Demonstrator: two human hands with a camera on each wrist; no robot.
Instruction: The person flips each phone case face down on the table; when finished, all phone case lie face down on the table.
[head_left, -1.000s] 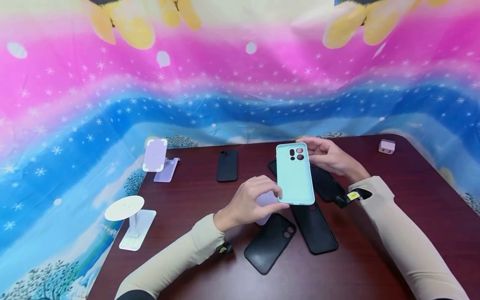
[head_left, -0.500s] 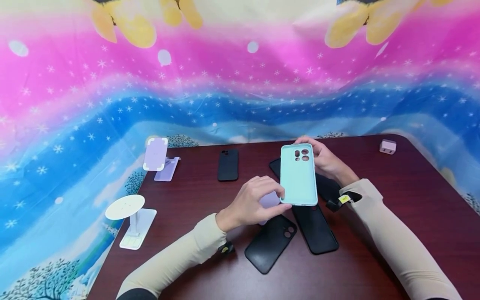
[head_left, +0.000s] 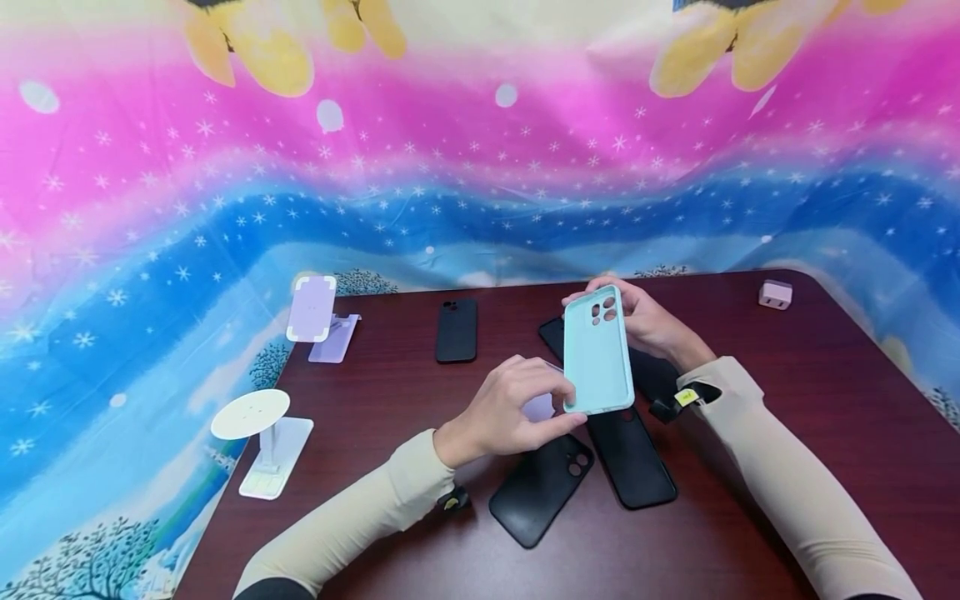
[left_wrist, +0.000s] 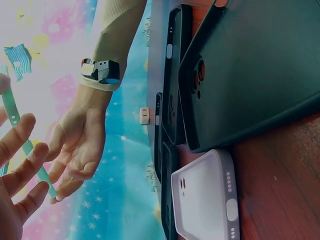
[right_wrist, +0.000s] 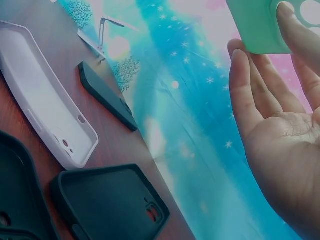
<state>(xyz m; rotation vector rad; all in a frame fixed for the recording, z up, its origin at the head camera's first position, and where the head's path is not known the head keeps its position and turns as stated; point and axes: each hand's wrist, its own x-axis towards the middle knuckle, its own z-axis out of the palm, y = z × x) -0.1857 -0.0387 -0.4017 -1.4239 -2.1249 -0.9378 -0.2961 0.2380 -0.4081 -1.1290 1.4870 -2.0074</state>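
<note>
Left hand [head_left: 504, 410] pinches the lower end of the mint-green phone case [head_left: 596, 350], thumb and curled fingers closing on its bottom edge; the case is held off the table, roughly upright, back face and camera cut-outs toward the head camera. Right hand [head_left: 647, 321] supports the upper end from behind, fingers nearly straight and touching the rim near the cut-outs; the right wrist view shows the palm open with fingertips on the case edge. Both forearms wear beige sleeves, each with a small camera unit at the wrist. Directly beneath the left hand, a lilac phone case [head_left: 538, 407] lies on the table [head_left: 787, 433], partly hidden by the fingers. Just beside it lie two black phone cases, one [head_left: 542, 487] angled leftward and one [head_left: 630, 457] below the held case; a third black case [head_left: 651, 371] is largely covered by the right forearm. A fourth black case [head_left: 456, 330] lies apart toward the far edge. At the far left stand a lilac phone stand [head_left: 315, 321] and a white round-topped stand [head_left: 258, 433]. A small white charger plug [head_left: 774, 294] sits at the far right corner. A pink-and-blue patterned cloth [head_left: 300, 183] hangs behind.
</note>
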